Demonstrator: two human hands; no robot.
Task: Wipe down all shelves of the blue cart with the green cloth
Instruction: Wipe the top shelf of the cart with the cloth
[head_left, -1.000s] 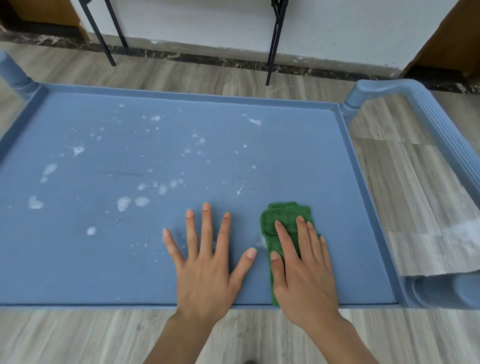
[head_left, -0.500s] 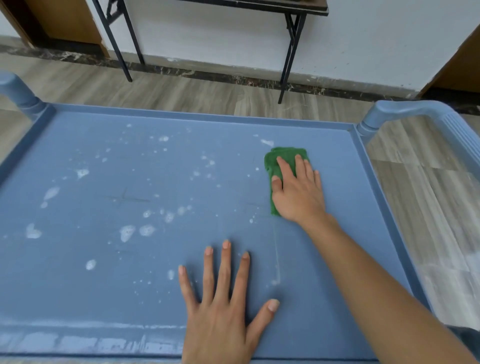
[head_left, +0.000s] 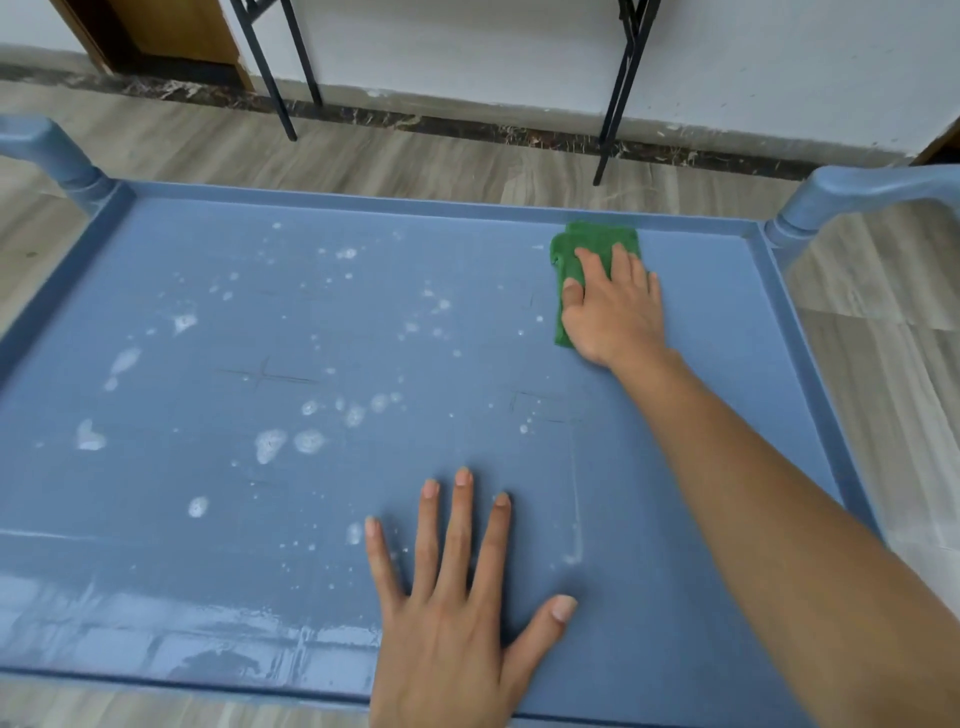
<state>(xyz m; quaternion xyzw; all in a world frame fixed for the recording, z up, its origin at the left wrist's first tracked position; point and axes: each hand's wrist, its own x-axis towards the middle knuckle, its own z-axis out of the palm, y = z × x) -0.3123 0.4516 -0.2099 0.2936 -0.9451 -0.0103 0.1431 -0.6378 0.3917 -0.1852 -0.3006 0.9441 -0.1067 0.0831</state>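
The blue cart's top shelf (head_left: 182, 291) fills the view, speckled with white foam spots across its left and middle. A folded green cloth (head_left: 587, 249) lies flat near the far right of the shelf, touching the back rim. My right hand (head_left: 613, 306) presses palm-down on the cloth, arm stretched forward. My left hand (head_left: 457, 597) rests flat on the shelf near the front edge, fingers spread, holding nothing. The lower shelves are hidden beneath the top one.
Cart handles rise at the far left corner (head_left: 47, 150) and far right corner (head_left: 852, 192). Black metal table legs (head_left: 275, 67) stand on the wood-look floor (head_left: 415, 156) beyond the cart, before a white wall. A wet streak runs along the shelf's front edge.
My right hand has pushed the cloth from the front edge to the back rim of the shelf, leaving a thin wet line. My left hand stayed flat on the shelf.
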